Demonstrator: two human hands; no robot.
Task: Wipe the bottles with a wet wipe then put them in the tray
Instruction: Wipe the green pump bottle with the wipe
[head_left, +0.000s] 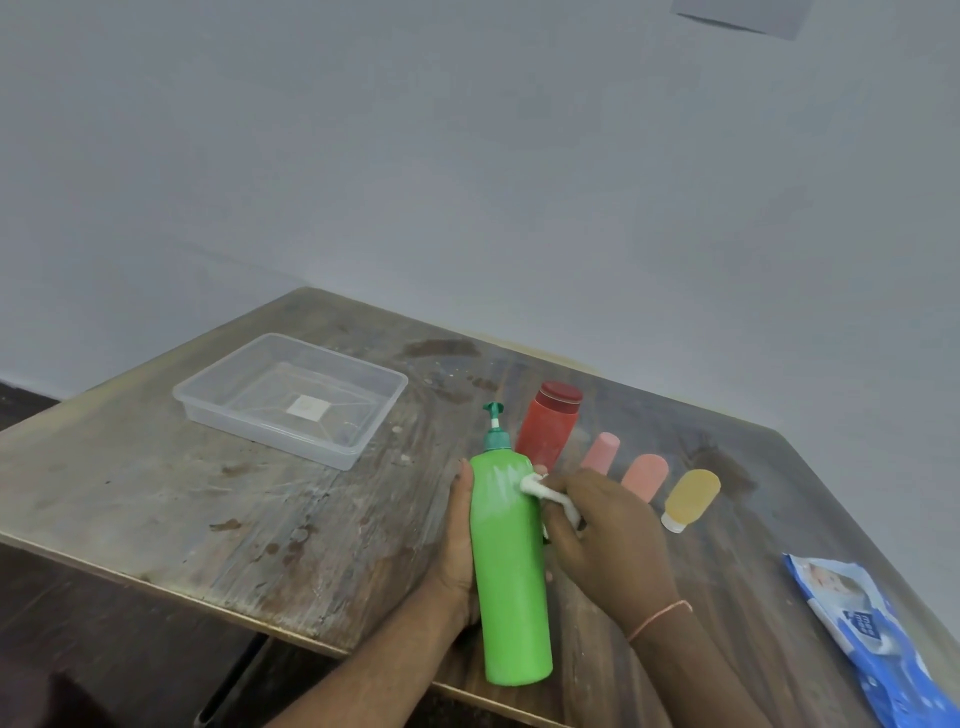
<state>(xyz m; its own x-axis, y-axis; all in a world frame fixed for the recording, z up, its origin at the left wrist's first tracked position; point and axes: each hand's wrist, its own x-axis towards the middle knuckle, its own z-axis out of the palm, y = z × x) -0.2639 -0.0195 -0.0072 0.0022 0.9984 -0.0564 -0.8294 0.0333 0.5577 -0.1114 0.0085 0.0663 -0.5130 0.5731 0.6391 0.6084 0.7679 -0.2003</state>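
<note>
One worn wooden table (291, 519) carries one clear tray (358, 447), holding no bottles, at its far left. Five bottles are out: one tall green pump bottle (511, 571) gripped from behind by the left hand (457, 540), one red bottle (548, 426), two pink bottles (601, 453) (645, 475) and one yellow bottle (691, 499) lying nearby. One blue wipe pack (862, 629) lies right. The right hand (602, 535) pinches one white wipe (535, 488) against the green bottle's shoulder.

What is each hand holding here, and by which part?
The left hand grips the green bottle around its body; the right hand pinches a wet wipe against the bottle's shoulder.
</note>
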